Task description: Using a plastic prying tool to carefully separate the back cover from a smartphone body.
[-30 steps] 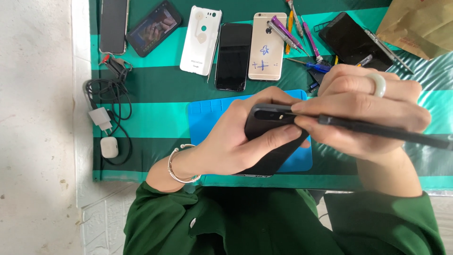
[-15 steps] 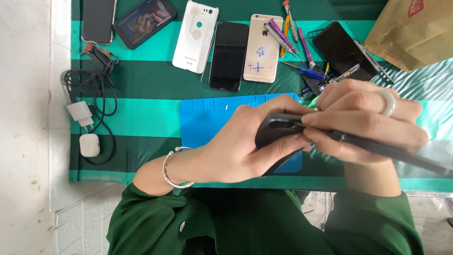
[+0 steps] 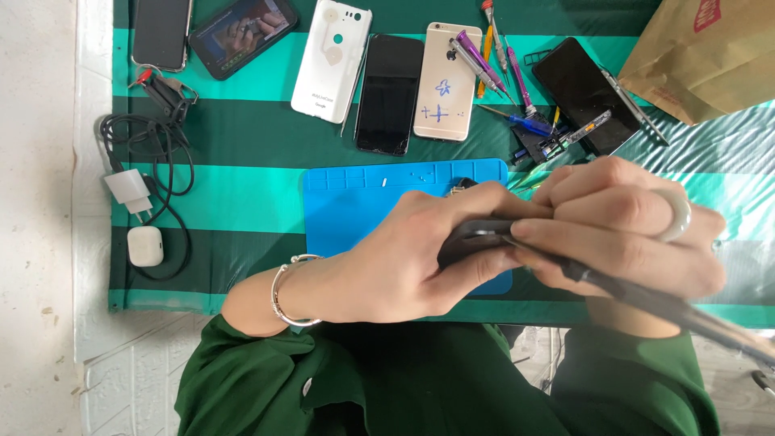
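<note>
My left hand (image 3: pixel 404 258), with a silver bracelet on the wrist, grips a dark phone (image 3: pixel 476 242) edge-up over a blue work mat (image 3: pixel 363 202). My right hand (image 3: pixel 622 226), wearing a white ring, is closed around a long black pen-like tool (image 3: pixel 646 295). The tool's front end rests on the phone's upper edge, under my fingers. Most of the phone is hidden by both hands.
Several phones lie along the back of the green striped cloth (image 3: pixel 242 186): a white one (image 3: pixel 331 60), a black one (image 3: pixel 390 93), a gold one (image 3: pixel 446 81). Screwdrivers (image 3: pixel 492 60) lie beside them. A charger with cable (image 3: pixel 133 194) and white earbud case (image 3: pixel 146 246) sit left. A brown paper bag (image 3: pixel 710 56) sits right.
The view has shifted, so the cloth and phones sit further right and lower in the frame. Both hands still hold the phone and tool together, with the phone tilted more edge-on.
</note>
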